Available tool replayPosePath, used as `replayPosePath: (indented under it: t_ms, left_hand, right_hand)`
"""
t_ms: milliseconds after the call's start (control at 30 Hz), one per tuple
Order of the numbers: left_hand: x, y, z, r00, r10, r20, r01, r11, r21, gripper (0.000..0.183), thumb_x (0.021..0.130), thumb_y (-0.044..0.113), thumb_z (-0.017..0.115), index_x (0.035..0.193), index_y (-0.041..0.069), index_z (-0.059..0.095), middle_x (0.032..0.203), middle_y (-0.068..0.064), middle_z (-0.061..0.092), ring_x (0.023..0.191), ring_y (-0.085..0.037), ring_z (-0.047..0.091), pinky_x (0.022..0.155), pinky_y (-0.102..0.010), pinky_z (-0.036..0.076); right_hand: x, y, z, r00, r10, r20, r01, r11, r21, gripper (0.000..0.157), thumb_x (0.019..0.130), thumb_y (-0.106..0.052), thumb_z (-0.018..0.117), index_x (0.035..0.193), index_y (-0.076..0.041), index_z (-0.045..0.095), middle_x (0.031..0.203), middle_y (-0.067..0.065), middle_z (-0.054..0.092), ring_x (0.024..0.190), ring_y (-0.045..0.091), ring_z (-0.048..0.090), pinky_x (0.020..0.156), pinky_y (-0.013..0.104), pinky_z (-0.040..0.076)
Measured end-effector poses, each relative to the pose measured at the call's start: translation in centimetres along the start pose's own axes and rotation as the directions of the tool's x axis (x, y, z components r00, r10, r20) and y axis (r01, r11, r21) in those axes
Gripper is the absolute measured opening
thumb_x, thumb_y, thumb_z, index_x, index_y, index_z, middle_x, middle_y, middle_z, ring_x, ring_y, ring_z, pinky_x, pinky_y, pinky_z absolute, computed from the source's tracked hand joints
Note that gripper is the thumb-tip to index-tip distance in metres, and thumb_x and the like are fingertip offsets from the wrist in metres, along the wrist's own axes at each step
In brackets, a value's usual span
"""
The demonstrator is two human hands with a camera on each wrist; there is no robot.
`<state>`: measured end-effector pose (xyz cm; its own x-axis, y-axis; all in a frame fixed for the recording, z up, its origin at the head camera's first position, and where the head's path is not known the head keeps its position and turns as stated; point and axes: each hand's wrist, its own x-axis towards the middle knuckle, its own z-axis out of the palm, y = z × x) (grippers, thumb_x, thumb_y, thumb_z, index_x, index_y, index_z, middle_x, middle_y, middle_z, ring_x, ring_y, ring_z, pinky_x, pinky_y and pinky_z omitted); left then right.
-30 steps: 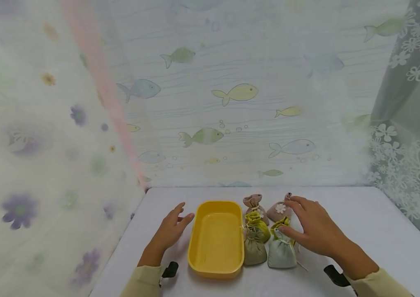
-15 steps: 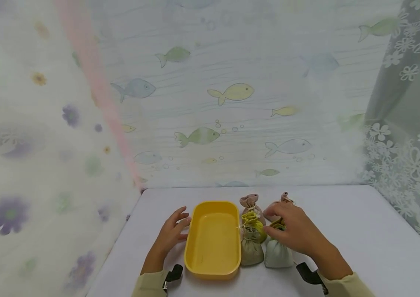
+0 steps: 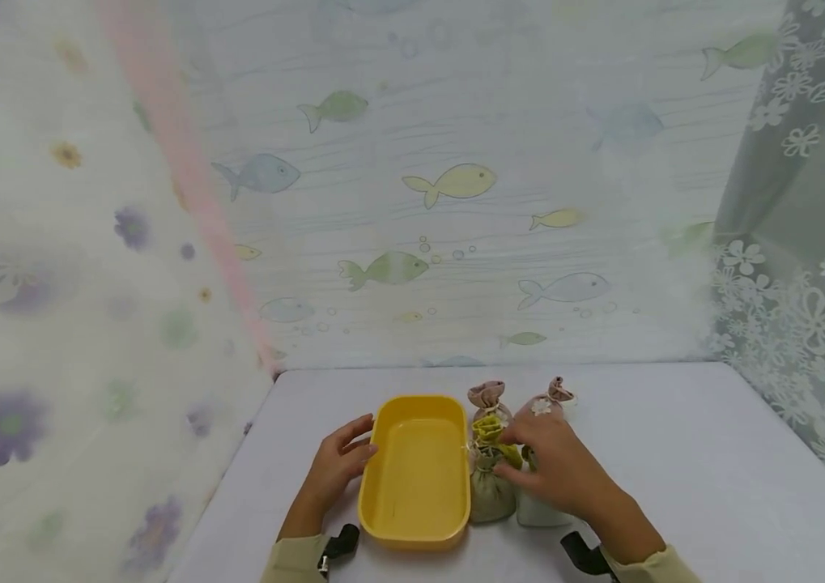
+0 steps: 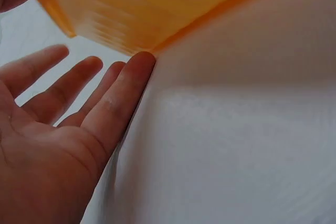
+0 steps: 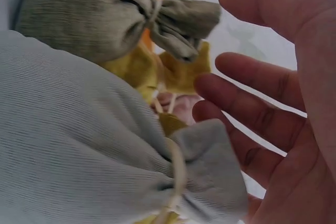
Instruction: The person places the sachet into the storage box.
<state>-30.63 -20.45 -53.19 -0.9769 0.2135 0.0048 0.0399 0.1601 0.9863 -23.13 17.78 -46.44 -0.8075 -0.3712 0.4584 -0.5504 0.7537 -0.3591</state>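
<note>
My left hand point(image 3: 335, 464) is at the left side of a yellow plastic tray point(image 3: 371, 518), fingers extended. In the left wrist view a fingertip meets the tray's lower edge point(image 4: 142, 51). Over a cluster of small drawstring pouches reaches my right hand point(image 3: 561, 470), thumb and fingers spread apart and gripping nothing. In the right wrist view its thumb tip is right at the gathered top of a grey-green pouch point(image 5: 79, 17). A pale grey-blue pouch point(image 5: 79, 129) lies nearer that camera, and a mustard-yellow pouch point(image 5: 184, 72) shows behind.
Two pinkish pouches, a left one point(image 3: 486, 395) and a right one with a white flower point(image 3: 542, 405), stand at the back. White cloth covers the table point(image 3: 674, 453). A fish-print curtain point(image 3: 412, 324) hangs behind it, a flower-print one point(image 3: 91, 324) at left.
My right hand has moved left and slightly down, from the right-hand pouches to over the grey-green one. My left hand has come in against the tray's side. The view has shifted slightly.
</note>
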Motion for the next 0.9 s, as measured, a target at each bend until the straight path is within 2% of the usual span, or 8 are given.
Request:
replayPosePath:
  t_ms: [133,267,400,633,900]
  left_hand:
    - [-0.2,-0.3,-0.3,1.0,-0.003,0.022,0.003,1.0,-0.001,0.059,0.092,0.031,0.077,0.148,0.027,0.057,0.151,0.001,0.057,0.131,-0.024,0.062,0.096,-0.037,0.06]
    - [-0.1,-0.7,-0.4,0.999,-0.001,0.039,0.001,1.0,0.007,0.058,0.092,0.032,0.077,0.147,0.027,0.058,0.15,-0.001,0.059,0.13,-0.023,0.063,0.096,-0.036,0.06]
    - [0.0,-0.7,-0.5,0.999,-0.019,0.044,0.02,1.0,-0.008,0.057,0.092,0.032,0.078,0.146,0.029,0.059,0.149,0.003,0.059,0.13,-0.021,0.064,0.097,-0.035,0.06]
    - [-0.1,-0.5,-0.6,0.998,-0.016,0.058,0.018,0.999,-0.029,0.055,0.092,0.031,0.077,0.144,0.031,0.06,0.149,0.006,0.06,0.13,-0.021,0.064,0.098,-0.036,0.06]
    - [-0.2,-0.6,-0.5,0.997,-0.01,0.081,0.014,0.999,-0.048,0.059,0.092,0.032,0.078,0.147,0.027,0.057,0.152,0.003,0.056,0.132,-0.021,0.062,0.099,-0.035,0.059]
  right_hand:
    - [-0.1,-0.2,0.6,1.0,0.022,0.006,-0.022,0.999,-0.033,0.038,0.08,-0.046,0.088,0.111,-0.03,0.072,0.105,-0.019,0.07,0.104,0.006,0.063,0.109,0.056,0.042]
    - [-0.2,-0.6,0.9,1.0,-0.001,0.005,0.002,0.999,-0.05,0.039,0.08,-0.044,0.088,0.113,-0.029,0.073,0.106,-0.02,0.071,0.105,0.007,0.063,0.108,0.059,0.042]
    - [-0.1,-1.0,1.1,1.0,0.001,0.006,-0.001,0.998,-0.057,0.037,0.081,-0.043,0.087,0.112,-0.028,0.074,0.105,-0.02,0.072,0.105,0.009,0.063,0.106,0.059,0.042]
    - [0.1,-1.0,1.2,1.0,-0.024,-0.014,0.023,0.996,-0.092,0.024,0.083,-0.044,0.086,0.101,-0.032,0.076,0.099,-0.021,0.072,0.105,0.01,0.064,0.11,0.061,0.041]
    - [-0.1,-1.0,1.2,0.995,-0.071,-0.066,0.069,0.997,-0.028,0.018,0.082,-0.034,0.088,0.094,-0.037,0.075,0.093,-0.029,0.068,0.099,0.006,0.062,0.108,0.059,0.041]
